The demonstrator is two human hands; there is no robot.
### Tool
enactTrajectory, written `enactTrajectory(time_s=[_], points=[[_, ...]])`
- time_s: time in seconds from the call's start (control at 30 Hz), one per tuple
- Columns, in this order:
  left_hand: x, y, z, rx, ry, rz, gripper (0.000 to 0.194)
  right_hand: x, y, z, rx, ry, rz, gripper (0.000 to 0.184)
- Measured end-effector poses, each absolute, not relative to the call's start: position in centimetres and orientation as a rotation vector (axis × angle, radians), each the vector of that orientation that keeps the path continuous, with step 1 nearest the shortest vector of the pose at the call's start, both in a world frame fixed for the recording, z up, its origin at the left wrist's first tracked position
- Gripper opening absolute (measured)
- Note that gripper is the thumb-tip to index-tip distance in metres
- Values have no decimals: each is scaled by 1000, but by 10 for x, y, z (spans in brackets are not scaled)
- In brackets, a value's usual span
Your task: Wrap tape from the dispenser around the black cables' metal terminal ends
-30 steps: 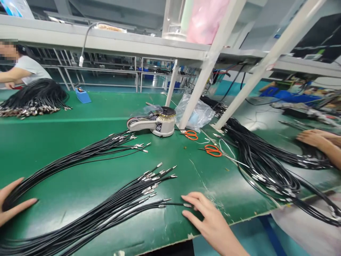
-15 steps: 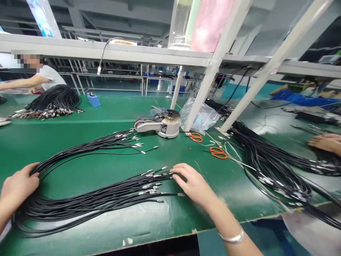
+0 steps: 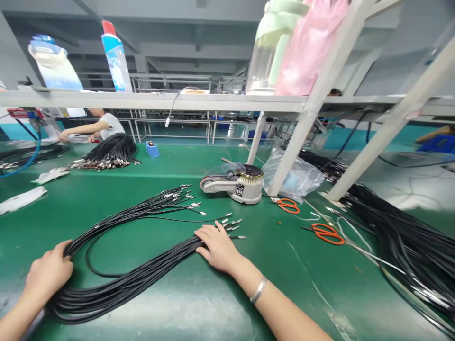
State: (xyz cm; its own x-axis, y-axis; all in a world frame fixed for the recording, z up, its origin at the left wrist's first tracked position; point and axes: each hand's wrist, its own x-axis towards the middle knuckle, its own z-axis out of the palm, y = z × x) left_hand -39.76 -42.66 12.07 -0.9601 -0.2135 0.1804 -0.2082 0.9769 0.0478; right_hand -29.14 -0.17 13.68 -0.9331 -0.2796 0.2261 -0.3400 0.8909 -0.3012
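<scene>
A bundle of thin black cables (image 3: 142,274) with silvery plug ends lies in a U on the green table. My left hand (image 3: 50,272) is closed around the cables near the bend at the left. My right hand (image 3: 215,246) is closed over the nearer arm of the bundle, a little short of its plugs, which stick out past the fingers. The farther arm's plugs (image 3: 177,192) fan out on the table, close to a round grey tape dispenser (image 3: 245,189). One cable lies apart, inside the U.
Orange-handled scissors (image 3: 327,233) and a second orange pair (image 3: 288,205) lie right of the dispenser. A clear plastic bag (image 3: 298,177) sits by slanted white posts (image 3: 302,128). More black cables (image 3: 401,237) cover the right side. White gloves (image 3: 23,200) lie far left; a person works beyond.
My right hand has moved from the plug tips back along the nearer cables and closed on them. Those spread cables are now gathered tighter. The view has swung left and up.
</scene>
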Motion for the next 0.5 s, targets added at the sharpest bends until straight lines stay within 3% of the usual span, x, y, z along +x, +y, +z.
enactTrajectory(time_s=[0.13,0.27,0.4,0.5], points=[[-401,-408,134,27,-2904,104,59,-288,-12,136,544,-2850,553,46],[-438,-355,146,-375,-2956,-16,81,-282,-18,139,574,-2865,611,52],[-475,-322,138,-375,-3043,-94,79,-277,-16,142,514,-2895,653,42],[-487,-332,132,-360,-3083,-141,66,-274,-14,145,491,-2934,682,34]])
